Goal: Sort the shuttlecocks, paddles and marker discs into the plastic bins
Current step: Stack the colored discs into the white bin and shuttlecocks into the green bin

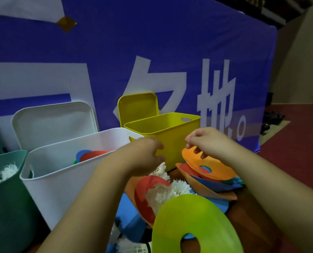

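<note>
Orange thin plastic marker disc [213, 168]: judged light, flexible; right hand [208, 141] fingers clamp its 11 o'clock rim, a sound hold. Left hand [144, 156] fingers loosely curled, empty.

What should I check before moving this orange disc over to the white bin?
1. Right hand grip on the orange disc: ok, its fingers pinch the rim.
2. Disc free of the pile: cannot tell, its lower edge meets other discs.
3. White bin open: ok, top uncovered.
4. Correct bin: ok, red and blue discs already lie inside.
5. Left hand out of the path: not ok, it hovers between the disc and the bin.
</note>
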A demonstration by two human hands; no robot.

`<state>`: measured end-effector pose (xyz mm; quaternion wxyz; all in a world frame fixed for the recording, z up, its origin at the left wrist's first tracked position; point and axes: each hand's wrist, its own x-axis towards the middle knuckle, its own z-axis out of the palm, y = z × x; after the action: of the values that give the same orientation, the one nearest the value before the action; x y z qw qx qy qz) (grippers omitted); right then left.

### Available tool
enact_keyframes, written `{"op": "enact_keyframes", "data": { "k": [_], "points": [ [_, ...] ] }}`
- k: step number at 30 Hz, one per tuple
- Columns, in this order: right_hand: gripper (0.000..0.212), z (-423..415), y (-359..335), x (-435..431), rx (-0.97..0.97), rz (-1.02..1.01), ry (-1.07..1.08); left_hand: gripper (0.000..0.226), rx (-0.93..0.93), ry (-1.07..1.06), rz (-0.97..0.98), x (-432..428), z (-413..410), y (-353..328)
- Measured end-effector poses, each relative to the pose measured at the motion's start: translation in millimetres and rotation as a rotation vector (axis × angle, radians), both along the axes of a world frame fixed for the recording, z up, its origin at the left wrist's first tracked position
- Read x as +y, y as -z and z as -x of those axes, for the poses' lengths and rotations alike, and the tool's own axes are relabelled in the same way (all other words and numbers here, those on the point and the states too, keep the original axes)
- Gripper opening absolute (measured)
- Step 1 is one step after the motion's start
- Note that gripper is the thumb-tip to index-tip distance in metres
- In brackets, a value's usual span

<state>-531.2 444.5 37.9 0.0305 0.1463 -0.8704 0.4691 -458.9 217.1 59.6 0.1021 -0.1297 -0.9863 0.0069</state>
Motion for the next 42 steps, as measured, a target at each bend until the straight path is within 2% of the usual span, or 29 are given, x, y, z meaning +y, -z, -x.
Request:
{"op": "enact_keyframes", "data": {
  "k": [5,8,10,14,17,22,25,28,30,35,40,42],
  "points": [
    [0.021,-40,10,33,0.119,-0.479,0.017,0.048,-0.207,0.084,0.108,48,-19,6],
    [0.026,-59,14,52,0.153,-0.682,-0.006,0.043,-0.178,0.127,0.025,60,-19,13],
    [0.033,-67,19,63,0.125,-0.74,-0.05,0.038,-0.138,0.163,-0.001,65,-18,22],
    [0.041,-74,34,77,0.108,-0.688,-0.077,0.03,-0.047,0.148,-0.019,69,-14,37],
    [0.031,-76,46,79,0.207,-0.621,-0.034,0.028,0.017,0.127,-0.054,65,-10,40],
    [0.015,-70,68,75,0.306,-0.548,0.034,0.02,0.042,0.209,-0.066,59,-12,51],
    [0.015,-66,74,75,0.409,-0.416,0.061,0.01,0.174,0.214,-0.111,52,-6,54],
    [0.015,-65,75,73,0.458,-0.237,0.089,0.014,0.286,0.23,-0.19,42,-3,48],
    [0.017,-65,72,71,0.465,-0.162,0.093,0.015,0.309,0.25,-0.25,38,-8,40],
    [0.018,-69,58,64,0.427,-0.171,0.087,0.009,0.357,0.241,-0.362,31,-26,17],
    [0.023,-73,43,52,0.464,-0.057,0.05,0.007,0.338,0.182,-0.469,16,-44,-3],
    [0.018,-73,37,48,0.47,-0.037,0.054,0.007,0.338,0.161,-0.522,6,-51,-11]
  ]
}}
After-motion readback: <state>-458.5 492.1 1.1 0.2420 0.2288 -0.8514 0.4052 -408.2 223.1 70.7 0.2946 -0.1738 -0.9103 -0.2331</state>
